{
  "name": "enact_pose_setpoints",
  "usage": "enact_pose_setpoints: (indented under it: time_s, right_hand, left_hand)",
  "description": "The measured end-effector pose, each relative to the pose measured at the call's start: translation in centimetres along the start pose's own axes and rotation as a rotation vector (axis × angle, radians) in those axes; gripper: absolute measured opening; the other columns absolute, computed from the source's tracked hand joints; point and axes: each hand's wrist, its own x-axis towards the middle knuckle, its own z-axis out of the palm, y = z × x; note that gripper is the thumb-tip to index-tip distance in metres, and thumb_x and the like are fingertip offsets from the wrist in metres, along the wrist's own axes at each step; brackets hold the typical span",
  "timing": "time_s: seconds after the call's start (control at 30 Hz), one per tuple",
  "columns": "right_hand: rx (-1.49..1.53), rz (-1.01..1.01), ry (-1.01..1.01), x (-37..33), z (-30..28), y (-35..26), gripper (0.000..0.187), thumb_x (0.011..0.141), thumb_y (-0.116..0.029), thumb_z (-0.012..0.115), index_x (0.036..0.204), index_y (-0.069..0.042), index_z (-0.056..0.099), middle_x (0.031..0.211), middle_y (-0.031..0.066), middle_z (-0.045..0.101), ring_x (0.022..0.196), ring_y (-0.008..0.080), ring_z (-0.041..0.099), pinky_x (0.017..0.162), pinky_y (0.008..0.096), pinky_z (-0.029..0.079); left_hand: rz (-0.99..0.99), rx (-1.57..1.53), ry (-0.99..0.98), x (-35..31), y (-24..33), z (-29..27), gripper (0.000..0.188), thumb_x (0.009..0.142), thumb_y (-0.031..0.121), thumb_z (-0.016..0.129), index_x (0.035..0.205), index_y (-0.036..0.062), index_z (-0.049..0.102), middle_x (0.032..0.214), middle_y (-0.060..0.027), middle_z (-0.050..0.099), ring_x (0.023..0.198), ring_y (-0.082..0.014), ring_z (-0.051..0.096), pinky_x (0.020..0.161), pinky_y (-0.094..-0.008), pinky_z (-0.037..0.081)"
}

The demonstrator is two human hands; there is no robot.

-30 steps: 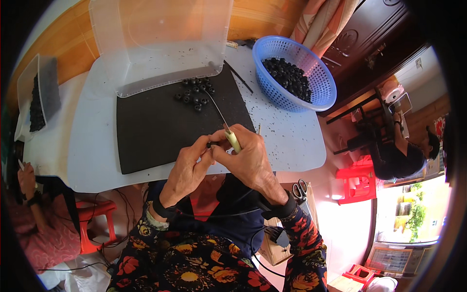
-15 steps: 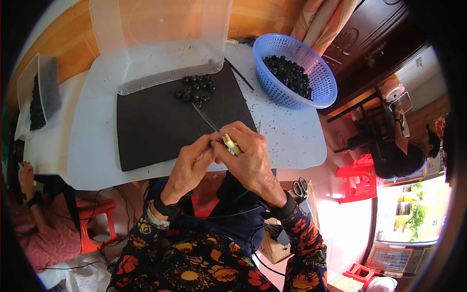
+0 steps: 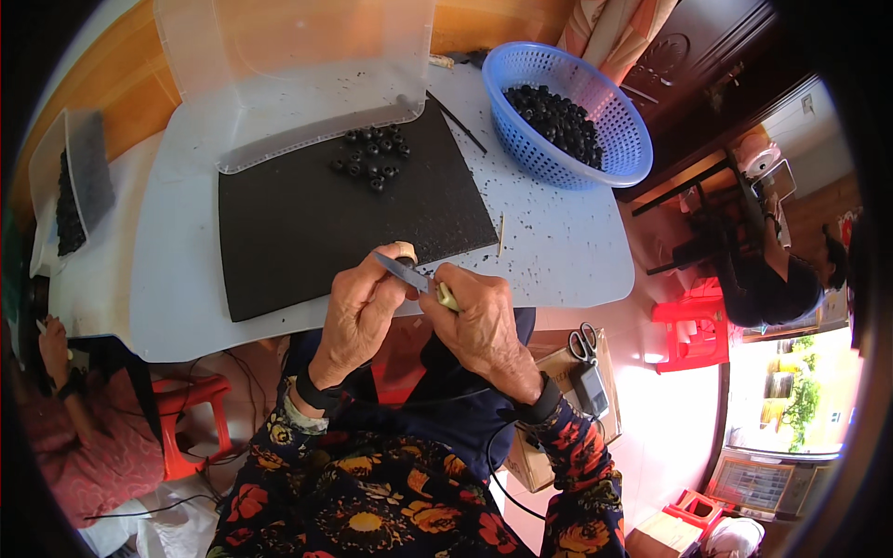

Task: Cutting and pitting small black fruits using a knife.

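My right hand (image 3: 479,316) is closed around the pale green handle (image 3: 447,297) of a small knife. Its blade (image 3: 400,271) points left across the fingers of my left hand (image 3: 358,312). Pinched between those fingers is a small black round part (image 3: 407,263), mostly hidden behind the blade and fingertips. One left fingertip has a tan wrap (image 3: 404,249) on it. Beyond both hands lies a black mat (image 3: 298,242) on the table, and on its far part sits a loose group of small black ring-shaped parts (image 3: 374,149).
A blue plastic basket (image 3: 633,139) of black parts stands at the back right. A clear bin (image 3: 316,139) lies tipped behind the mat. Black crumbs and a thin stick (image 3: 502,234) lie on the pale table (image 3: 567,260). Scissors (image 3: 583,342) rest on a box at right. Other people sit on both sides.
The knife has swung from pointing away toward the mat to lying leftward over my left fingers. My hands have moved slightly apart, and the black part between my left fingers now shows.
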Motion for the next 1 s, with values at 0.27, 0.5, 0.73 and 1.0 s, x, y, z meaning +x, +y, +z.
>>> enact_pose_setpoints:
  time_s: [0.27, 0.5, 0.73, 1.0]
  right_hand:
    - [-0.039, -0.024, -0.007, -0.1, 0.4, -0.1, 0.022, 0.079, -0.015, 0.071, 0.081, -0.002, 0.054, 0.071, 0.0129, 0.059, 0.064, 0.0349, 0.061, 0.054, 0.0408, 0.047]
    - [-0.026, -0.016, -0.004, -0.1, 0.5, 0.1, 0.021, 0.080, -0.015, 0.070, 0.080, -0.001, 0.055, 0.069, 0.0145, 0.059, 0.060, 0.0341, 0.060, 0.053, 0.0400, 0.046]
    - [0.000, -0.019, 0.007, 0.0, 0.4, 0.1, 0.016, 0.080, -0.009, 0.068, 0.079, 0.001, 0.055, 0.066, 0.0165, 0.057, 0.056, 0.0342, 0.058, 0.052, 0.0400, 0.044]
    - [-0.102, -0.108, -0.108, 0.4, -0.4, 1.2, 0.022, 0.082, -0.019, 0.069, 0.083, -0.002, 0.054, 0.072, 0.0137, 0.060, 0.064, 0.0359, 0.061, 0.055, 0.0417, 0.048]
  left_hand:
    - [0.049, 0.038, 0.015, -0.2, -0.7, 0.3, 0.025, 0.092, 0.011, 0.049, 0.109, -0.0040, 0.059, 0.068, 0.0003, 0.050, 0.061, -0.0041, 0.041, 0.053, -0.0222, 0.036]
    - [0.032, 0.059, 0.017, -0.2, -0.5, 0.4, 0.024, 0.091, 0.010, 0.050, 0.108, -0.0045, 0.060, 0.064, 0.0018, 0.046, 0.059, -0.0041, 0.040, 0.052, -0.0228, 0.036]
    - [0.031, 0.078, 0.010, -0.1, -0.1, 0.4, 0.024, 0.092, 0.011, 0.050, 0.107, -0.0044, 0.060, 0.063, 0.0019, 0.045, 0.058, -0.0037, 0.039, 0.052, -0.0226, 0.035]
    - [-0.011, -0.020, -0.036, -0.2, -0.1, -0.1, 0.023, 0.090, 0.010, 0.051, 0.105, -0.0044, 0.061, 0.065, 0.0010, 0.050, 0.058, -0.0043, 0.043, 0.053, -0.0212, 0.036]
